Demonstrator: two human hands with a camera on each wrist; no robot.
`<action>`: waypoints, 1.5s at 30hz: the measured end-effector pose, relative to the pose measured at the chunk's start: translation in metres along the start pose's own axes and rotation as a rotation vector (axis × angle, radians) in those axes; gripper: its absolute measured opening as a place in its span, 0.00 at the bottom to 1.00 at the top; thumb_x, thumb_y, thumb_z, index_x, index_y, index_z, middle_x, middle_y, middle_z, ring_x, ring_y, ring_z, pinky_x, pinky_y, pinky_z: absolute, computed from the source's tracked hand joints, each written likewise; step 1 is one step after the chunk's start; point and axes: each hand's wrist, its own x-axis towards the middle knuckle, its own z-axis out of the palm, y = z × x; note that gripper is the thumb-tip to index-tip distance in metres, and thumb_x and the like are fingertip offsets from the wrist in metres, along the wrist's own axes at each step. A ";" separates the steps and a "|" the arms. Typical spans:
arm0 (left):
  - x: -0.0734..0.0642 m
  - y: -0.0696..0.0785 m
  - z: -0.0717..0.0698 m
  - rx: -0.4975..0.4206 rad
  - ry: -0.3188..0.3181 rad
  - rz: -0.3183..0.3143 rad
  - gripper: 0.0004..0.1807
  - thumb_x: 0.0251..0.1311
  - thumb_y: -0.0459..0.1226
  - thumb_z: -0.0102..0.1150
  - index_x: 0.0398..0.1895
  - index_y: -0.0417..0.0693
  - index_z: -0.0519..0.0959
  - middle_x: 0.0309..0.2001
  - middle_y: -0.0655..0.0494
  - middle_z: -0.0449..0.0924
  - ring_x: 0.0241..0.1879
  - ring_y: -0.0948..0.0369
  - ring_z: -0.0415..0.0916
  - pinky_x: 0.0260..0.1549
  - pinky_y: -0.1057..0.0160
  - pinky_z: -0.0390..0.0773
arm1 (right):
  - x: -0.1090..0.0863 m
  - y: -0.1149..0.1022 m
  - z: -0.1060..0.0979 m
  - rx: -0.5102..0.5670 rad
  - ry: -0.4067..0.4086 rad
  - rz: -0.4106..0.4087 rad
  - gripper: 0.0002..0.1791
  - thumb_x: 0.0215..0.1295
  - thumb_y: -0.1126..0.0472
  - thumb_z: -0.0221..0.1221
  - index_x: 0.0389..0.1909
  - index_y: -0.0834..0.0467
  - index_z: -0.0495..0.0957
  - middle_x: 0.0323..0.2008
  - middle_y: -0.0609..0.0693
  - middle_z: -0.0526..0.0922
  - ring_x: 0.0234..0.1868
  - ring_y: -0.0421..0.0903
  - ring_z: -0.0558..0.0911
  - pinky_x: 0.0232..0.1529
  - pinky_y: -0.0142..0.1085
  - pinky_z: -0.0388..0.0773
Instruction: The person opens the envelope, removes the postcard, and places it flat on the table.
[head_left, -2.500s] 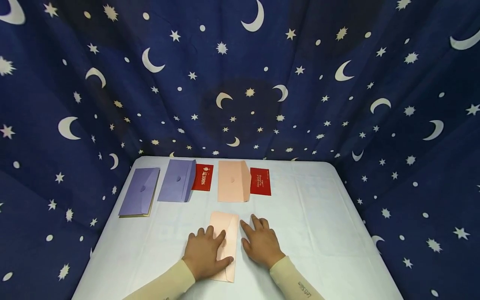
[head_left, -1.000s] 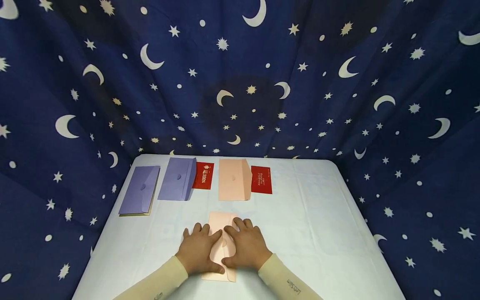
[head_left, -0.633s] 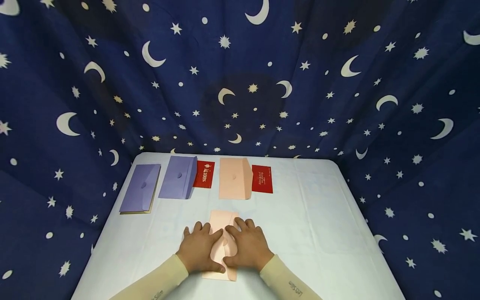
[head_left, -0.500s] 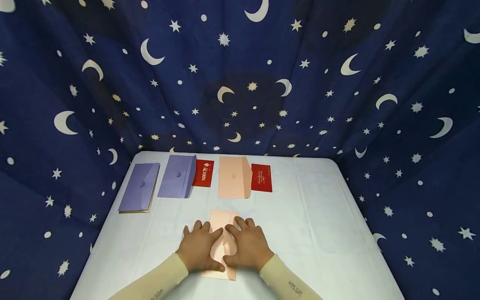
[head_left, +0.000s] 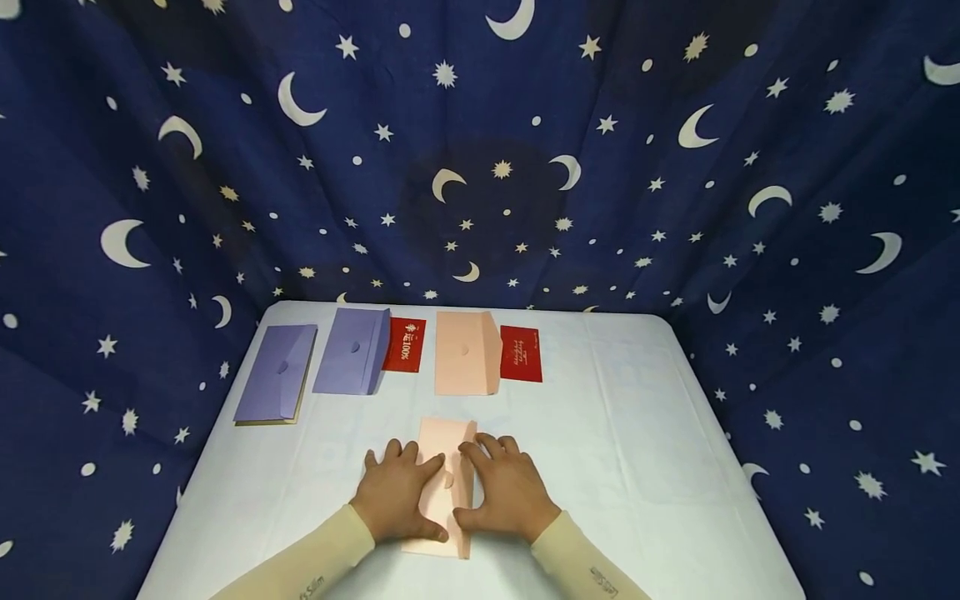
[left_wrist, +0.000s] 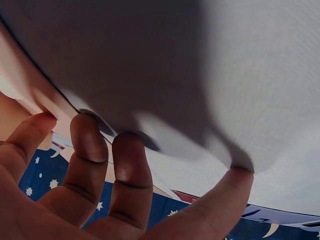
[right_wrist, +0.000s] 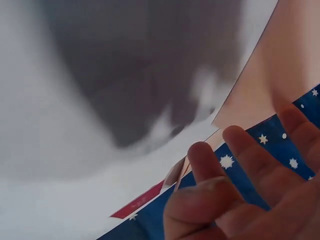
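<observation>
A pink envelope (head_left: 435, 504) lies lengthwise at the front middle of the white table in the head view. My left hand (head_left: 393, 496) rests over its left part, fingers spread, thumb and forefinger on the paper. In the left wrist view, the fingers of this hand (left_wrist: 95, 190) touch down beside the envelope's edge (left_wrist: 45, 95). My right hand (head_left: 510, 492) touches the right-hand flap (head_left: 463, 492) with spread thumb and forefinger, and the flap tilts up a little. The right wrist view has the pink paper (right_wrist: 270, 75) rising beside the loosely bent fingers of my right hand (right_wrist: 250, 190).
Along the back lie a purple envelope (head_left: 279, 371) over something yellowish, a second purple envelope (head_left: 348, 350) beside a red card (head_left: 405, 346), and a pink envelope (head_left: 461, 354) beside another red card (head_left: 521, 354). A blue star-and-moon curtain (head_left: 502, 108) encloses the table (head_left: 637, 433).
My right hand came in from beside the envelope onto the flap, then shifted slightly right. The flap, flat before, now tilts up. My left hand stays on the envelope.
</observation>
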 end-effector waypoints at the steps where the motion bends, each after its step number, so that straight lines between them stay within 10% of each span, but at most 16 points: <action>1: 0.000 0.000 -0.001 0.002 0.001 0.000 0.69 0.22 0.90 0.58 0.75 0.67 0.76 0.49 0.51 0.75 0.51 0.46 0.70 0.45 0.18 0.71 | -0.001 0.002 -0.001 0.001 0.011 -0.003 0.53 0.41 0.24 0.69 0.70 0.44 0.76 0.67 0.52 0.77 0.60 0.56 0.76 0.41 0.55 0.81; 19: -0.003 0.001 -0.004 0.012 0.001 -0.009 0.70 0.19 0.89 0.61 0.72 0.65 0.79 0.52 0.51 0.76 0.52 0.46 0.71 0.46 0.21 0.73 | -0.030 0.026 0.008 0.016 0.019 0.053 0.48 0.50 0.28 0.70 0.69 0.49 0.79 0.75 0.59 0.67 0.65 0.59 0.73 0.44 0.55 0.79; 29: 0.007 0.015 -0.012 0.111 0.010 0.061 0.67 0.19 0.86 0.67 0.66 0.57 0.81 0.68 0.38 0.76 0.64 0.36 0.74 0.64 0.17 0.52 | -0.033 0.028 0.008 -0.008 -0.020 0.064 0.48 0.51 0.28 0.70 0.70 0.48 0.79 0.72 0.57 0.71 0.65 0.60 0.72 0.45 0.55 0.80; 39: 0.021 0.031 -0.008 0.236 -0.024 0.094 0.66 0.34 0.90 0.46 0.82 0.78 0.62 0.49 0.40 0.79 0.49 0.37 0.83 0.70 0.23 0.46 | -0.032 0.028 0.005 -0.015 -0.031 0.064 0.47 0.52 0.28 0.70 0.71 0.48 0.78 0.72 0.56 0.71 0.66 0.60 0.71 0.46 0.57 0.80; 45: 0.025 0.043 -0.009 0.284 -0.029 0.126 0.62 0.40 0.89 0.45 0.82 0.76 0.63 0.71 0.35 0.70 0.44 0.36 0.86 0.69 0.25 0.51 | -0.031 0.029 0.005 -0.006 -0.044 0.071 0.48 0.52 0.27 0.70 0.71 0.48 0.78 0.73 0.57 0.71 0.66 0.61 0.71 0.46 0.57 0.80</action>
